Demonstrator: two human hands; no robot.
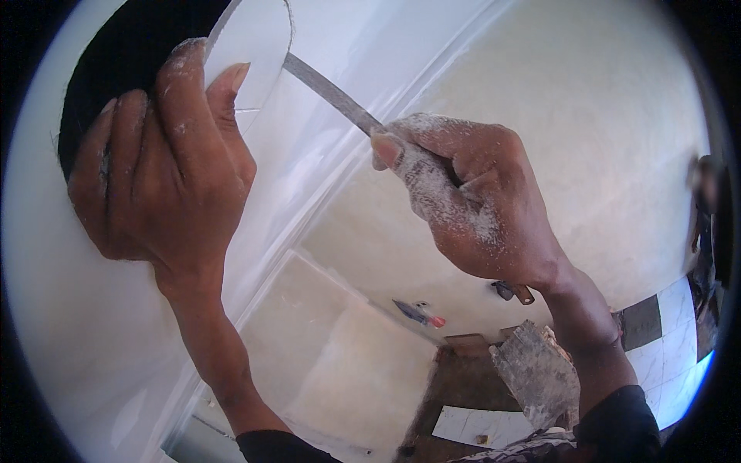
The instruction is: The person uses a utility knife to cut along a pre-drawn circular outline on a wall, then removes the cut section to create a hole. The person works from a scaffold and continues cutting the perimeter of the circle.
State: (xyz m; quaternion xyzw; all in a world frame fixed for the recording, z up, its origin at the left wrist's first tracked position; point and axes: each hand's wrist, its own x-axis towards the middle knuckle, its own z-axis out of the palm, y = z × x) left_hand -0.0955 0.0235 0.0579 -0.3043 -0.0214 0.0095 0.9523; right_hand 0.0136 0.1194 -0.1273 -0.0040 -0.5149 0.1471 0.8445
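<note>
white board (116, 332), a large pale sheet, is filling the left and top of the view, with a curved cut already running around a dark opening (116, 69) at the upper left. the cut looks partly made; a rounded flap (255, 46) is still hanging on at the top, so more sawing seems to be left. the left hand (166, 170), dusted white, is clamped on the opening's edge beside the flap. the right hand (471, 204) is closed tight around a thin saw blade (332, 94), its tip meeting the cut line.
</note>
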